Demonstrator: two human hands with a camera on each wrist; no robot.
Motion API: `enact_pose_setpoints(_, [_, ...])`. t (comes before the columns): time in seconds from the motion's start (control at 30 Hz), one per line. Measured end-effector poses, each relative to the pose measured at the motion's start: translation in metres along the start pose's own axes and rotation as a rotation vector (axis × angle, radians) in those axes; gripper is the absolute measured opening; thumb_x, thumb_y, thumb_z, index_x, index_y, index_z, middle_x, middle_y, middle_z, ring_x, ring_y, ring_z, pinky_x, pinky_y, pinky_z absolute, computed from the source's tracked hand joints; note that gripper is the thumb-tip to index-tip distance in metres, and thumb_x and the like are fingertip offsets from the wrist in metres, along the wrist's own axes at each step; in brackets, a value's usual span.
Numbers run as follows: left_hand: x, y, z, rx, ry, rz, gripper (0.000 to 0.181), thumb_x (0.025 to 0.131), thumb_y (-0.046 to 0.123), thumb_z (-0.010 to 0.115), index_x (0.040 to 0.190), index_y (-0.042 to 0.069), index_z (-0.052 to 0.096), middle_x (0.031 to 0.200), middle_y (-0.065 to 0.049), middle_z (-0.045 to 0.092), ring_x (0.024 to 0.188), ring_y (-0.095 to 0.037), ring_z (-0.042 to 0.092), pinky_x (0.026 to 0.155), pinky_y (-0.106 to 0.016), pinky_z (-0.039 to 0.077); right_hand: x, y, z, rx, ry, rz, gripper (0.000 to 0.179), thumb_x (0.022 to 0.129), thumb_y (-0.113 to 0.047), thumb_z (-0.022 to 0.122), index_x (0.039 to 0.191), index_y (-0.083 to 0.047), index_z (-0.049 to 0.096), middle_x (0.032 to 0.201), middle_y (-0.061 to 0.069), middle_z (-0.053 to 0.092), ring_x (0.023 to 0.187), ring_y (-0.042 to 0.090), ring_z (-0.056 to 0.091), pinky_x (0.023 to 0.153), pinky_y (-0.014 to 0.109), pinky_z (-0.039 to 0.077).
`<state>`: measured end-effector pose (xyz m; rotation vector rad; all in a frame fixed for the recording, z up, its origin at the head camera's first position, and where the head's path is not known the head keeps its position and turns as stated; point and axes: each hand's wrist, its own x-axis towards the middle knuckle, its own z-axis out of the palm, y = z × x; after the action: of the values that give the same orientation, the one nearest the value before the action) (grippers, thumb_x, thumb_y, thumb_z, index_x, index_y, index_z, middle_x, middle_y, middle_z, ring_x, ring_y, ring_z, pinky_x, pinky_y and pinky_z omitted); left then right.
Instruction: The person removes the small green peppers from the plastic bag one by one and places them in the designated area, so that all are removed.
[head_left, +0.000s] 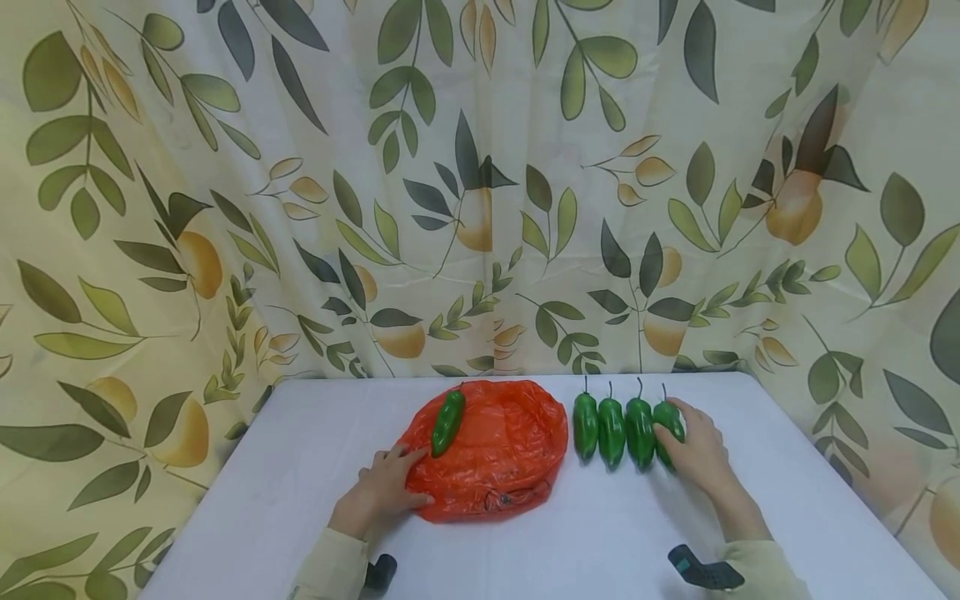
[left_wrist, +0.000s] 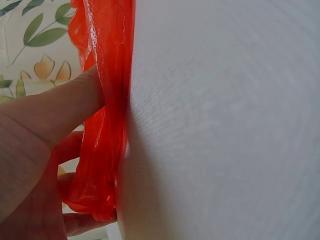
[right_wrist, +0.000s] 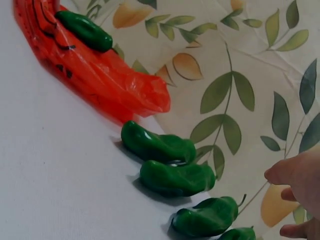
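Well, head view, red plastic bag [head_left: 487, 467]: spread on the white table [head_left: 600, 533] at six o'clock, its rim wrinkled
Lone chili pepper [head_left: 447, 422]: green, lying on the bag toward its ten o'clock, stem to one; a tug on the film could roll it, so steadying seems better than pulling
Left hand [head_left: 382, 483]: at the bag's eight o'clock edge, thumb and fingers set wide apart
Chili pepper row [head_left: 611, 431]: four green ones at the bag's three o'clock, side by side, stems to twelve
Right hand [head_left: 699, 446]: at the row's three o'clock end, thumb and forefinger apart about the end chili pepper [head_left: 664, 414]; the thick body should grip more surely than the thin stem, and straight up-and-down movement should spare its neighbour
Left wrist view, bag edge: at nine o'clock, thumb against the film, fingers lower down; whether they pinch it I cannot tell, but a light hold would likely crumple it least
Right wrist view, fingers: at four o'clock, parted, no contact with a chili pepper visible; the nearest is cut off at five
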<state>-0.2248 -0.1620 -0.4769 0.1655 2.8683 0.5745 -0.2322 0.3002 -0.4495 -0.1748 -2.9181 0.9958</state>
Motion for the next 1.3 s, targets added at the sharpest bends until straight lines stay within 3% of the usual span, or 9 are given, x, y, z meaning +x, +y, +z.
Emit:
enact_pose_setpoints(0.83, [0.0, -0.002, 0.003, 0.0, 0.003, -0.002, 0.084, 0.074, 0.043, 0.087, 0.148, 0.026, 0.052, 0.151, -0.011, 0.047, 0.132, -0.039, 0.044, 0.101, -0.072, 0.045, -0.014, -0.033, 0.03, -0.05, 0.061, -0.216, 0.057, 0.099, -0.023, 0.06, 0.147, 0.001, 0.042, 0.149, 0.041, 0.036, 0.135, 0.064, 0.034, 0.104, 0.083, 0.026])
enact_pose_setpoints(1.13, [0.0, -0.002, 0.001, 0.003, 0.005, 0.006, 0.084, 0.074, 0.044, 0.087, 0.148, 0.026, 0.052, 0.15, -0.011, 0.047, 0.13, -0.038, 0.045, 0.101, -0.071, 0.046, -0.019, -0.047, 0.041, -0.068, 0.034, -0.236, 0.057, 0.099, -0.025, 0.062, 0.148, -0.003, 0.045, 0.149, 0.037, 0.04, 0.134, 0.061, 0.037, 0.101, 0.083, 0.032])
enact_pose_setpoints(1.3, [0.0, -0.002, 0.001, 0.0, 0.002, 0.0, 0.084, 0.074, 0.043, 0.088, 0.148, 0.027, 0.052, 0.151, -0.01, 0.047, 0.131, -0.038, 0.045, 0.101, -0.071, 0.046, -0.022, -0.052, 0.049, -0.071, 0.016, -0.239, 0.056, 0.098, -0.025, 0.064, 0.147, -0.005, 0.048, 0.151, 0.035, 0.039, 0.137, 0.06, 0.036, 0.103, 0.083, 0.03])
